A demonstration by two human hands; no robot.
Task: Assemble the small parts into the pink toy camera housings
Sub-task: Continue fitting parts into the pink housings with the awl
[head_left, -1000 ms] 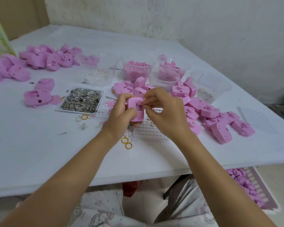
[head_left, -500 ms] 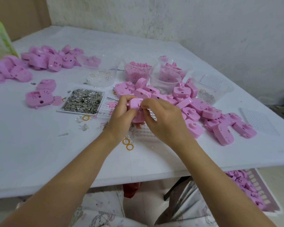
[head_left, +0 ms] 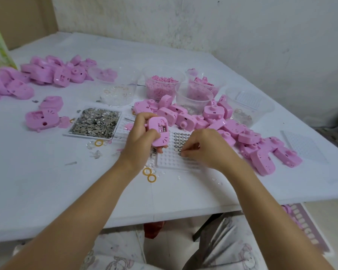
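The pink housing (head_left: 158, 133) in hand sits just left of the frame's centre, raised off the counter (head_left: 47, 182) with its open back turned toward the camera. It looks like a light, stiff, thin-walled plastic shell with a smooth and probably rather slippery skin. The best hold is therefore around its outer edges, leaving the small opening free where metal parts (head_left: 163, 129) already glint. Squeezing hard is likely to flex the shell or shake those parts loose.

The left hand (head_left: 140, 139) takes it in just that way. Its fingers are curled around the housing's left side and bottom, with the thumb across the lower face, clamped firmly on the shell.

The right hand (head_left: 207, 151) is down at the white dimpled tray (head_left: 168, 161) at centre frame, just right of the housing. Its fingertips (head_left: 184, 151) are drawn close together at the near edge of the rows of small round metal discs (head_left: 180, 138), and the other fingers are tucked under. The discs appear tiny, hard and slick, so they probably call for a fine tip pinch at the rim. I cannot tell whether a disc is already caught between the tips.

More housings (head_left: 228, 131) lie heaped to the right.
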